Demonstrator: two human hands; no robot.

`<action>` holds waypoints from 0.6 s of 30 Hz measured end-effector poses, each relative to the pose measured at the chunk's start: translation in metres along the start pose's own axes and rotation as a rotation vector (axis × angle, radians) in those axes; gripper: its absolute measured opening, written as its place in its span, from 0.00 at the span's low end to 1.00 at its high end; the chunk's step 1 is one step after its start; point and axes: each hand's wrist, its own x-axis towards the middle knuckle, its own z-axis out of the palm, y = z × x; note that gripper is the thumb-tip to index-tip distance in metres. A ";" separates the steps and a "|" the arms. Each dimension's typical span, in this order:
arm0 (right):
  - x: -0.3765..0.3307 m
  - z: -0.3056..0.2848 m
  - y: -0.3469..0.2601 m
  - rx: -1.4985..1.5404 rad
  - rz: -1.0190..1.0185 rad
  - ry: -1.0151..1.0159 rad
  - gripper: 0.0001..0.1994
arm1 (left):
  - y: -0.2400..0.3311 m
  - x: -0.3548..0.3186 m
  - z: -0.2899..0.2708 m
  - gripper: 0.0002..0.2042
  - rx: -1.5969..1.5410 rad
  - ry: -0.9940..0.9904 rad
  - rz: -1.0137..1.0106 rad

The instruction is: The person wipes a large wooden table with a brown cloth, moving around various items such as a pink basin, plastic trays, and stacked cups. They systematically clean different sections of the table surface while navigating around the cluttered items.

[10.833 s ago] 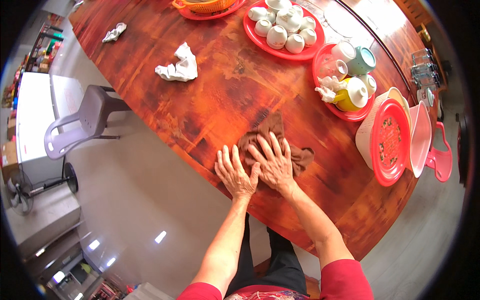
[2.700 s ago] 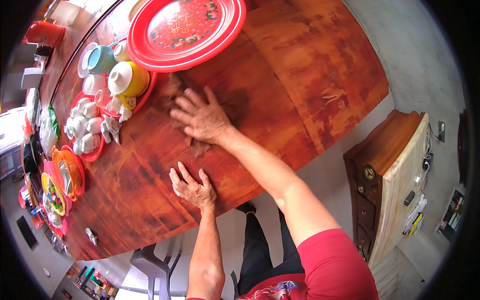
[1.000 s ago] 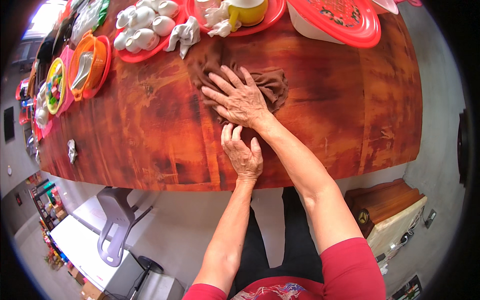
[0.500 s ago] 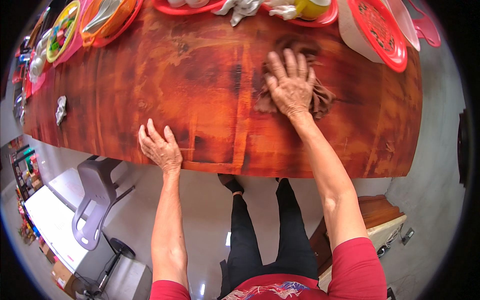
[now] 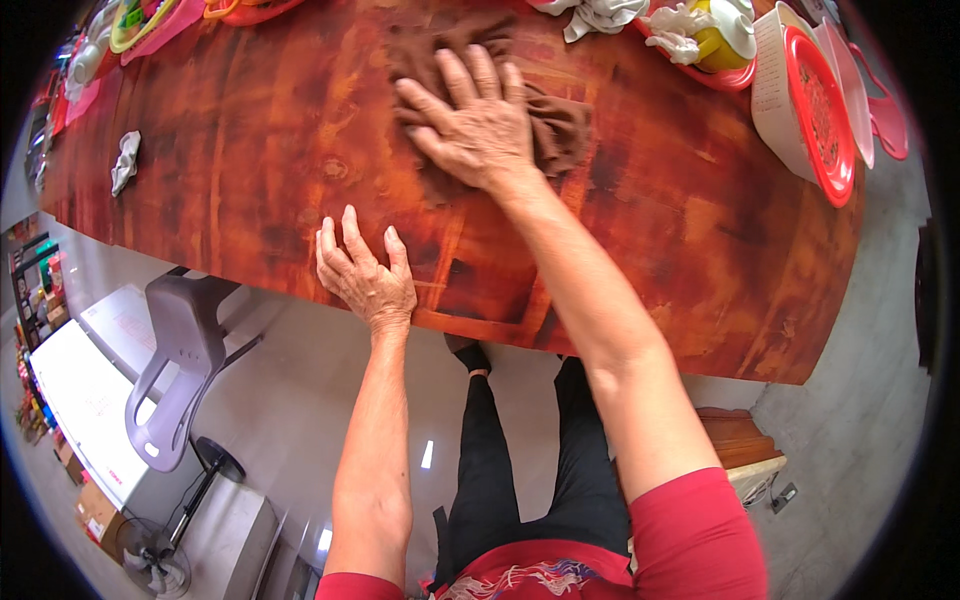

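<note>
My right hand (image 5: pixel 474 122) lies flat with its fingers spread on a brown cloth (image 5: pixel 558 128), pressing it against the wooden tabletop (image 5: pixel 660 250). Folds of the cloth stick out past both sides of the palm. Resting on the table near its front edge is my left hand (image 5: pixel 368 275), fingers apart and holding nothing. The tabletop is reddish brown with dark streaks and a glossy look.
Along the far right stand a white basket with a red lid (image 5: pixel 822 115), a yellow teapot (image 5: pixel 722 40) and white rags (image 5: pixel 604 16). A crumpled tissue (image 5: pixel 125 163) lies at the left. Below the left edge stands a grey chair (image 5: pixel 178 370).
My right hand has swept the brown cloth leftward and farther away across the tabletop. The view has turned, and my left hand still rests by the front edge.
</note>
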 end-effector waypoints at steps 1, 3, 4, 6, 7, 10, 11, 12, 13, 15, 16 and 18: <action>0.008 0.003 -0.012 0.034 -0.005 -0.034 0.26 | 0.001 0.001 -0.002 0.27 0.006 -0.001 -0.007; 0.008 0.008 -0.024 0.082 -0.051 -0.059 0.26 | 0.002 0.002 -0.003 0.27 -0.008 0.002 -0.005; 0.003 0.004 -0.013 0.068 -0.096 -0.044 0.26 | 0.005 0.001 -0.001 0.26 -0.020 0.002 -0.001; -0.009 -0.009 0.002 0.099 -0.171 -0.038 0.25 | 0.001 0.002 -0.003 0.27 -0.001 0.006 -0.001; -0.019 -0.021 0.012 0.103 -0.178 -0.070 0.25 | 0.001 0.002 -0.002 0.27 0.000 0.006 -0.001; -0.062 -0.058 0.034 0.080 -0.160 -0.175 0.24 | -0.005 0.001 -0.004 0.27 0.023 -0.003 -0.008; -0.078 -0.077 0.041 0.067 -0.145 -0.234 0.24 | -0.004 0.002 -0.004 0.27 0.021 -0.009 -0.014; -0.095 -0.092 0.046 0.078 -0.127 -0.274 0.23 | -0.006 0.002 -0.006 0.27 0.028 -0.013 -0.020; -0.114 -0.109 0.052 0.053 -0.108 -0.309 0.22 | -0.004 0.002 -0.006 0.27 0.025 -0.016 -0.016; -0.165 -0.130 0.066 0.038 -0.111 -0.404 0.22 | -0.003 0.002 -0.004 0.28 0.030 -0.016 -0.014; -0.187 -0.137 0.070 0.032 -0.122 -0.401 0.24 | -0.001 0.003 -0.004 0.28 0.031 -0.016 -0.013; -0.204 -0.148 0.062 0.028 -0.100 -0.433 0.25 | 0.001 0.004 -0.004 0.28 0.023 -0.037 -0.020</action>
